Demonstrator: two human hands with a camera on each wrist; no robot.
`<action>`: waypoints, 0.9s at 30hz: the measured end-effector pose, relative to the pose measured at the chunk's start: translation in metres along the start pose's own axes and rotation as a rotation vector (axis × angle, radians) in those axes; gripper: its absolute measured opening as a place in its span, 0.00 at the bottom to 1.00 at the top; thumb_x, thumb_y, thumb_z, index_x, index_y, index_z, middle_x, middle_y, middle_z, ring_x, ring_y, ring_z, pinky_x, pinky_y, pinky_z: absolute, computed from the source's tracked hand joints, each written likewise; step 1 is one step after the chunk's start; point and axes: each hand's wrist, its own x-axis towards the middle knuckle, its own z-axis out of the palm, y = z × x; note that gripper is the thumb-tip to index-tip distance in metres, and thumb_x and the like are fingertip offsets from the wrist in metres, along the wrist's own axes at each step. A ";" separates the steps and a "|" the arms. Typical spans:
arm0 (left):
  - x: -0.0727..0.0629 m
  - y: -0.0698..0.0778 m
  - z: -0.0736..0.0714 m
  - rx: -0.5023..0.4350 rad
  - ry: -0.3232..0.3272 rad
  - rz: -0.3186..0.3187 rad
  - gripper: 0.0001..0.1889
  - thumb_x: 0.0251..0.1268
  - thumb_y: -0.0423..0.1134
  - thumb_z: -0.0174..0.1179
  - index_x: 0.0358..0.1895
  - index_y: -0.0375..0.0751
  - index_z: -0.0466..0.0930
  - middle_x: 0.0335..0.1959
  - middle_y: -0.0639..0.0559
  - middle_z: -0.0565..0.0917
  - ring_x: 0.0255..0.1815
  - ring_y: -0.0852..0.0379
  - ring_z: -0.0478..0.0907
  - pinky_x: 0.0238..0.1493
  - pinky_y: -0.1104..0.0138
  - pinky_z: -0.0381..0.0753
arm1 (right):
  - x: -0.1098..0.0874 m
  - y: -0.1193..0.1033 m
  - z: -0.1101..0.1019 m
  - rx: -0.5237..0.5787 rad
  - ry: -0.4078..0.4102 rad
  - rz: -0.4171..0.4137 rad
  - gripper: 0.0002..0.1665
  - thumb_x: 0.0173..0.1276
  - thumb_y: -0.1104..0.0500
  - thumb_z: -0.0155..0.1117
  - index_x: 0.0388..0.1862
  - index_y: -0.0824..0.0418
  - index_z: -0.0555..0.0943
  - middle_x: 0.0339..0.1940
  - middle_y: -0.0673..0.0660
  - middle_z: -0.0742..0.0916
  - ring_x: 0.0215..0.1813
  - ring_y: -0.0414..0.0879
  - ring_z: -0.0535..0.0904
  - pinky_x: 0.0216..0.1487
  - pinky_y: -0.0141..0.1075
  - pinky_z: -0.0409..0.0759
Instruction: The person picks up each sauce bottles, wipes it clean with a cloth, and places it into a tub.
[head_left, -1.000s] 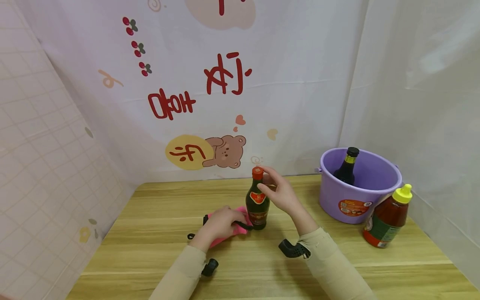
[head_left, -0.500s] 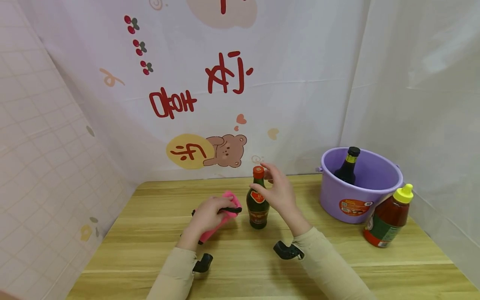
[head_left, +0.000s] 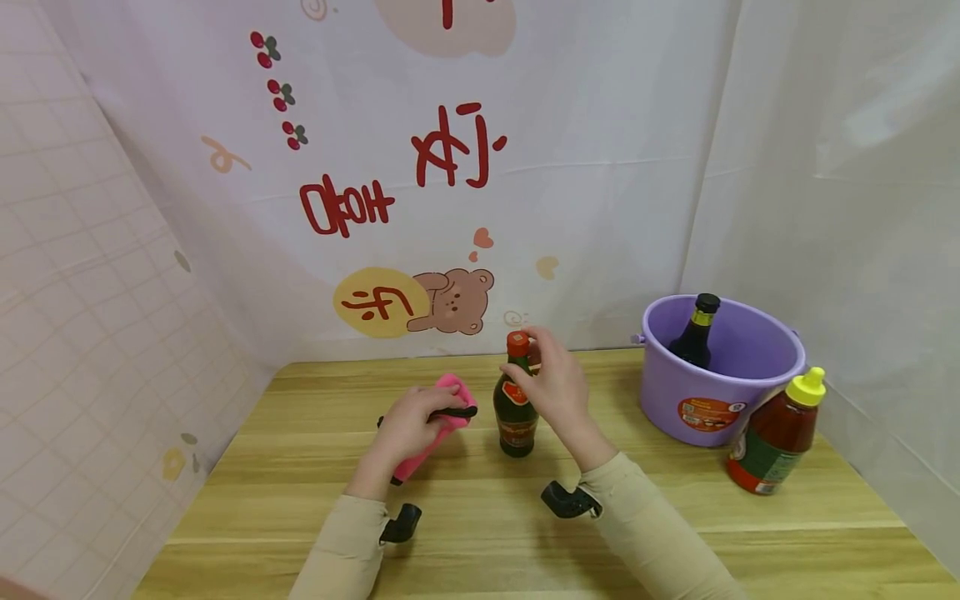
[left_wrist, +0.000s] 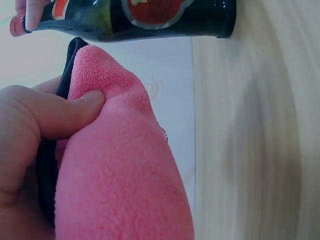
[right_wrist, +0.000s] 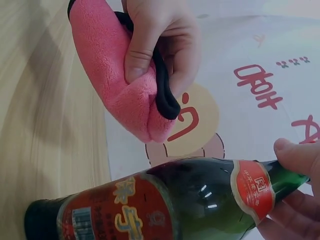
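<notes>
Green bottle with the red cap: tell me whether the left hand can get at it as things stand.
Probably yes: the left hand holds the pink cloth a little apart from the green bottle, and nothing stands between them. The right hand is at its neck, leaving the lower body free.

Head view bright, fairly sharp, w/ pale glare on wall sheet [head_left: 825,167] upper R; wrist views dimmer, soft shadows on worktop [left_wrist: 250,190], small highlights on bottle [right_wrist: 200,195].
</notes>
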 end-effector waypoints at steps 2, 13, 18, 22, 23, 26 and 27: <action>0.001 -0.001 -0.001 0.004 0.015 0.012 0.14 0.57 0.33 0.72 0.46 0.53 0.89 0.49 0.58 0.86 0.47 0.47 0.80 0.50 0.51 0.79 | 0.000 0.002 0.000 0.030 -0.010 -0.006 0.32 0.57 0.54 0.79 0.58 0.57 0.76 0.37 0.55 0.88 0.33 0.48 0.86 0.31 0.42 0.83; 0.018 0.010 -0.017 -0.053 0.084 0.096 0.15 0.58 0.32 0.71 0.47 0.52 0.89 0.46 0.62 0.86 0.50 0.47 0.78 0.56 0.52 0.75 | 0.005 0.020 -0.006 0.310 -0.176 -0.024 0.34 0.64 0.66 0.71 0.68 0.53 0.73 0.44 0.62 0.87 0.44 0.56 0.86 0.40 0.47 0.86; 0.031 0.026 -0.028 -0.072 0.110 0.174 0.15 0.59 0.33 0.70 0.49 0.51 0.88 0.50 0.59 0.86 0.58 0.46 0.76 0.61 0.52 0.71 | 0.008 0.025 -0.008 0.356 -0.251 -0.026 0.34 0.66 0.67 0.68 0.71 0.55 0.71 0.48 0.65 0.86 0.46 0.57 0.86 0.37 0.45 0.86; 0.041 0.039 -0.035 -0.046 0.131 0.234 0.14 0.60 0.32 0.69 0.49 0.48 0.89 0.57 0.52 0.83 0.61 0.46 0.75 0.61 0.52 0.70 | 0.010 0.025 -0.010 0.379 -0.291 -0.005 0.34 0.67 0.67 0.67 0.71 0.56 0.71 0.49 0.66 0.86 0.47 0.58 0.85 0.37 0.44 0.86; 0.043 0.042 -0.036 -0.034 0.137 0.246 0.14 0.60 0.32 0.69 0.49 0.48 0.89 0.59 0.51 0.82 0.61 0.45 0.75 0.60 0.52 0.71 | 0.010 0.025 -0.010 0.382 -0.297 -0.001 0.34 0.67 0.67 0.67 0.71 0.56 0.71 0.49 0.65 0.86 0.47 0.59 0.85 0.36 0.43 0.86; 0.049 0.048 -0.038 -0.009 0.143 0.277 0.13 0.60 0.31 0.69 0.48 0.46 0.89 0.60 0.49 0.81 0.61 0.44 0.75 0.61 0.52 0.72 | 0.011 0.025 -0.010 0.388 -0.304 0.002 0.34 0.67 0.67 0.67 0.71 0.56 0.71 0.48 0.65 0.87 0.47 0.58 0.86 0.35 0.41 0.86; 0.050 0.050 -0.037 -0.007 0.139 0.282 0.13 0.60 0.31 0.69 0.48 0.46 0.89 0.60 0.48 0.81 0.61 0.44 0.75 0.60 0.52 0.72 | 0.011 0.024 -0.010 0.387 -0.305 0.002 0.33 0.67 0.67 0.67 0.71 0.56 0.72 0.47 0.65 0.87 0.47 0.58 0.86 0.34 0.41 0.86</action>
